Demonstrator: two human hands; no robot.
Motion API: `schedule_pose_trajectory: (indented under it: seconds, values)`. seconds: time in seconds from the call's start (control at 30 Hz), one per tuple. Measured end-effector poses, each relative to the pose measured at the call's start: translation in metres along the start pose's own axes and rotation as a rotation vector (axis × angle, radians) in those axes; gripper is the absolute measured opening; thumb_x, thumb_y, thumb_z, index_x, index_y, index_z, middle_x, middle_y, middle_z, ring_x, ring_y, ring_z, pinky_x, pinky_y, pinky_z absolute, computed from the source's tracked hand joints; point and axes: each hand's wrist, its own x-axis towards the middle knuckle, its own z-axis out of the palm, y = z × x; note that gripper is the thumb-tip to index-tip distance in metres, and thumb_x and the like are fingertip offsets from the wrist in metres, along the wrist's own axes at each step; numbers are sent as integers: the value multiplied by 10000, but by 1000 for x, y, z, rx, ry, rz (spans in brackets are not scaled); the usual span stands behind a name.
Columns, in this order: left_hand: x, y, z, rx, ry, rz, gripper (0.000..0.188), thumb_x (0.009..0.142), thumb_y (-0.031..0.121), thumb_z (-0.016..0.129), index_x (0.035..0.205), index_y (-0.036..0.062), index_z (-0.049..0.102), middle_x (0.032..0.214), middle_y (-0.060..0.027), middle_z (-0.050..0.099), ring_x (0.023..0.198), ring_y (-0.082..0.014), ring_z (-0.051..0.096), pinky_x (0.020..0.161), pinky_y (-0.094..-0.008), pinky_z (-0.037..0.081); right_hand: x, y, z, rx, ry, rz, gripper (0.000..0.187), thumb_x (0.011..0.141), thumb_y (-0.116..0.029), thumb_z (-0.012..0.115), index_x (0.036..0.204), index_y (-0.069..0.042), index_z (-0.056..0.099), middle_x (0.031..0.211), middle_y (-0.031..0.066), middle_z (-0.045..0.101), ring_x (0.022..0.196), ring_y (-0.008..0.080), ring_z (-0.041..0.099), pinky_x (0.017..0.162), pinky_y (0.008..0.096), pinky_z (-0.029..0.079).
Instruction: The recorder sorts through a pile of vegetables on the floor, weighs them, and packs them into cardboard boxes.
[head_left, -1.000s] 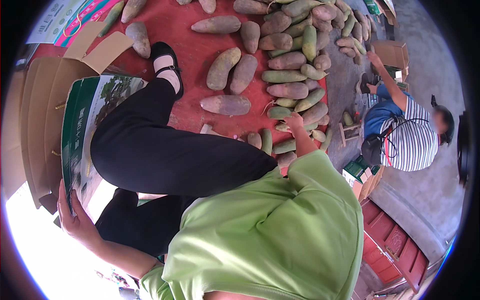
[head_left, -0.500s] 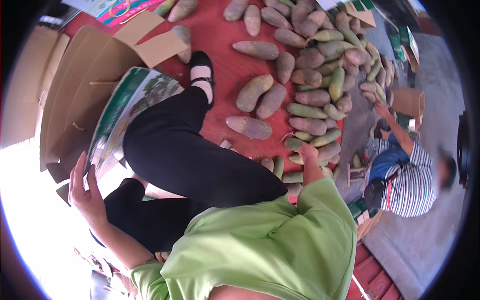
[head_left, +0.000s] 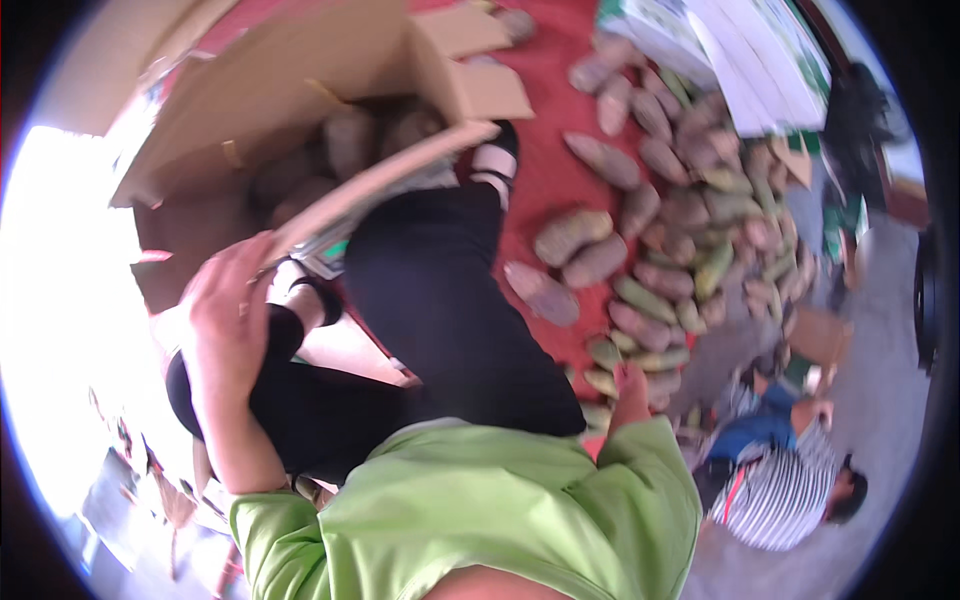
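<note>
My left hand (head_left: 228, 320) is at the near corner of a large open cardboard box (head_left: 250, 75), its fingers bent over the edge of the side panel. Several dark, rounded root vegetables (head_left: 350, 140) lie in the box's shadowed inside. My right hand (head_left: 628, 385) reaches down at the near end of a pile of long green and pinkish-brown radishes (head_left: 640, 325). Its fingers are small and blurred there, and whether they hold a radish does not show. My black-trousered legs (head_left: 440, 290) stretch out between box and pile.
Loose radishes (head_left: 572, 238) are spread on the red ground sheet (head_left: 520, 215). White-and-green cartons (head_left: 755, 60) stand behind the pile. To the right, a person in a striped shirt (head_left: 775, 495) bends beside the pile, near a small brown box (head_left: 820, 335).
The view has swung left, so the pile appears farther right. The box's inside and contents have come into view. My left hand has moved onto its edge; my right stays by the radishes.
</note>
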Motion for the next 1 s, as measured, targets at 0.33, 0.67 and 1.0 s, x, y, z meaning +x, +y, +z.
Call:
schedule_pose_trajectory:
  seconds: [0.33,0.67,1.0]
  values:
    - [-9,-38,5,93,-1,46,231,899,26,584,1123,14,640,1071,-116,670,987,-237,643,851,-347,507,-42,-9,37,36,144,104,124,917,-173,599,874,-65,557,776,55,579,691,206,579,645,344,535]
    - [-3,-54,8,128,-3,20,199,911,50,587,1094,-13,630,1019,-124,673,915,-253,657,795,-347,511,-33,-9,47,148,177,165,112,901,-184,632,871,-108,556,754,7,551,652,151,543,571,307,493]
    - [3,-49,9,98,5,81,170,902,27,593,1060,-27,623,997,-121,667,879,-239,651,776,-348,504,-33,-19,69,132,309,267,233,910,-231,619,719,-124,538,586,-36,533,520,104,532,488,259,456]
